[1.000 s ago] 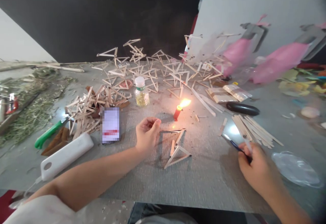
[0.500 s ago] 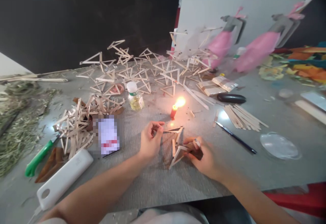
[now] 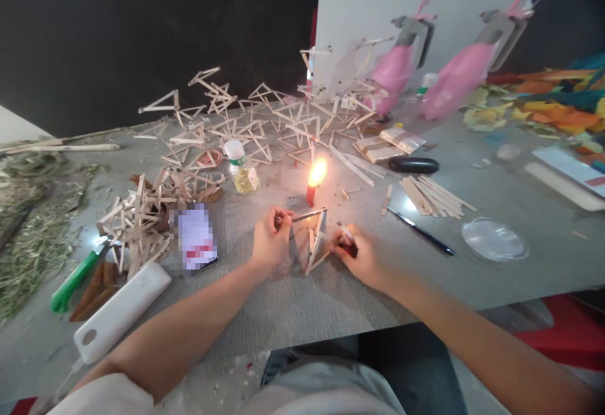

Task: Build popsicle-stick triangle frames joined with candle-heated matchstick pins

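Observation:
A small zigzag frame of thin wooden sticks point(image 3: 319, 238) is held between my hands, low over the table. My left hand point(image 3: 273, 238) pinches its upper left stick near the end. My right hand point(image 3: 355, 250) has its fingers closed on the frame's right side, with a small pale piece showing at the fingertips. Just beyond the frame a short red candle point(image 3: 311, 193) stands upright with a bright flame. A glass bottle of yellowish liquid point(image 3: 244, 176) with a white cap is behind my left hand.
Many joined stick shapes point(image 3: 265, 122) spread across the back. Loose sticks point(image 3: 146, 213), a phone point(image 3: 196, 238), a white power bank point(image 3: 123, 308) and a green-handled knife point(image 3: 78, 283) lie left. Right are a black pen point(image 3: 420, 230), flat sticks point(image 3: 435, 196) and pink spray bottles point(image 3: 460, 81).
The whole view has shifted, so the table's things sit higher and mostly further left. Both hands still hold the stick frame, which looks slightly turned beside the candle.

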Action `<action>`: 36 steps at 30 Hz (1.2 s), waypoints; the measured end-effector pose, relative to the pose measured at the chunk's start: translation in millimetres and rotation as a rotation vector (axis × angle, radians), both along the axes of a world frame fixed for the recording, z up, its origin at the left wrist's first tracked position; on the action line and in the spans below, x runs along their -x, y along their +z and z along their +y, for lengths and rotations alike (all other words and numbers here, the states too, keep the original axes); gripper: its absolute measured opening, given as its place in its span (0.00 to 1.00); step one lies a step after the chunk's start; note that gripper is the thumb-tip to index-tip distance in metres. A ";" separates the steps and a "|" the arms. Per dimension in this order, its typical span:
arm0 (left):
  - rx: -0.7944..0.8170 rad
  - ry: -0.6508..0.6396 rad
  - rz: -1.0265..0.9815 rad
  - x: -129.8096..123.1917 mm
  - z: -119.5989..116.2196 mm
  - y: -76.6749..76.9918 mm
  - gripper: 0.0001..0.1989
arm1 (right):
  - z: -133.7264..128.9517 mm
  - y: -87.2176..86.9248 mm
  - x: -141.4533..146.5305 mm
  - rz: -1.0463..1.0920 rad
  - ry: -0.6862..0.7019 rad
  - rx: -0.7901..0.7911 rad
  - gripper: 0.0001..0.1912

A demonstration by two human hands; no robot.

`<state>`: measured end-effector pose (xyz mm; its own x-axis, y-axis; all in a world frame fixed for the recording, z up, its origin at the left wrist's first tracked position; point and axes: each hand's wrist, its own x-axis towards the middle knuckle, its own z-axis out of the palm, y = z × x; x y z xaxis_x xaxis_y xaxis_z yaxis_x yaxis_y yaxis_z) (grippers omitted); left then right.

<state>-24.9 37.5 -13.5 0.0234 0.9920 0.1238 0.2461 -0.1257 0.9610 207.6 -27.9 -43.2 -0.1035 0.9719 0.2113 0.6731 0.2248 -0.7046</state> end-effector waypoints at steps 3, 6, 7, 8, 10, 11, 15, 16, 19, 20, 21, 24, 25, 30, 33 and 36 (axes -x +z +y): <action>-0.054 0.017 -0.055 -1.2 -0.2 0.2 0.06 | 0.7 7.8 4.8 0.034 -0.043 -0.029 0.09; -0.105 0.035 -0.119 -1.8 -0.4 -1.3 0.06 | 4.0 26.4 6.2 0.164 -0.076 -0.091 0.11; -0.122 0.040 -0.139 -2.0 -0.6 -2.2 0.06 | 7.7 35.1 5.3 0.231 -0.067 -0.120 0.13; -0.138 0.040 -0.156 -2.3 -0.9 -3.0 0.05 | 13.6 44.3 4.0 0.313 -0.050 -0.157 0.15; -0.175 0.030 -0.185 -3.0 -2.7 -4.7 0.05 | 31.6 62.4 0.7 0.391 -0.043 -0.232 0.21; -0.197 0.021 -0.197 -3.3 -4.8 -5.3 0.05 | 43.0 69.8 -0.9 0.416 -0.051 -0.269 0.22; -0.329 -0.054 -0.246 -0.5 -23.9 -4.4 0.09 | 87.1 76.1 -3.2 0.507 -0.130 -0.424 0.19; -0.367 -0.104 -0.251 1.4 -30.7 -3.3 0.10 | 93.6 71.5 -2.9 0.518 -0.160 -0.464 0.18; -0.672 -0.457 -0.111 7.6 -48.6 1.9 0.03 | 99.0 51.3 -2.7 0.515 -0.205 -0.495 0.19; -0.761 -0.513 -0.045 9.0 -52.2 3.7 0.06 | 97.5 45.0 -3.3 0.497 -0.198 -0.478 0.19; -0.780 -0.563 0.016 9.6 -54.3 5.3 0.08 | 95.2 40.0 -4.3 0.477 -0.192 -0.458 0.19; -0.747 -0.632 0.153 7.4 -54.0 9.3 0.11 | 89.2 34.7 -8.2 0.422 -0.190 -0.409 0.18; -0.740 -0.645 0.191 5.8 -52.9 10.4 0.11 | 88.0 35.6 -9.2 0.409 -0.192 -0.398 0.18; -0.806 -0.589 0.387 0.8 -52.0 16.0 0.10 | 84.0 42.2 -6.4 0.396 -0.174 -0.351 0.19; -0.808 -0.549 0.456 1.6 -53.8 17.5 0.10 | 80.8 42.6 -1.0 0.427 -0.149 -0.322 0.17; -0.759 -0.542 0.452 2.4 -54.3 17.4 0.10 | 78.7 43.3 1.8 0.475 -0.144 -0.305 0.15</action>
<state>-27.3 -16.7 3.8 0.6430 0.4994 0.5806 0.2946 -0.8611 0.4145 205.9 50.9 0.1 0.1998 0.8573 0.4744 0.3383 0.3940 -0.8546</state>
